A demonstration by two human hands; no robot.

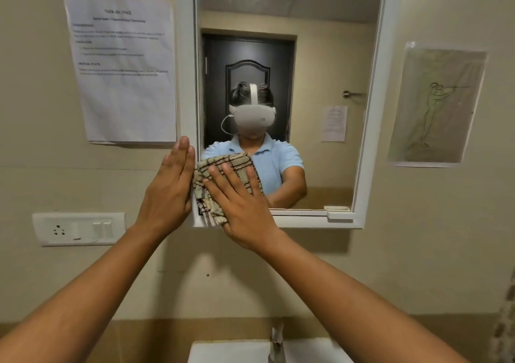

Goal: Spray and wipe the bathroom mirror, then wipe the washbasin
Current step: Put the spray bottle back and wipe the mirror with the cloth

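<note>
Beige bathroom wall, white-framed mirror (289, 84) set in it, printed sheet (122, 67) taped to its left, sketch (437, 106) to its right, switch plate (78, 229) lower left. Washbasin (231, 351) and tap (277, 343) at bottom edge, directly below, well apart from both hands.

Right hand (242, 206) flat, fingers spread, no closed grip: palm pressing a folded patterned cloth (214, 184) against the mirror's lower left corner. Cloth overlapping the glass and the bottom of the frame, long axis running roughly up and down, upper edge clear of the fingertips. Left hand (170, 187) open, fingers together, holding nothing, laid against the left frame edge just beside the cloth, apparently steadying.

No spray bottle in view.

Judged step: wiping the mirror, with the basin not yet begun. Unwiped glass lies up and to the right of the cloth, so next stroke probably rightward along the bottom edge or upward. Right hand alone on the cloth, so the one to carry it. Risk: cloth slipping from under a flat palm
</note>
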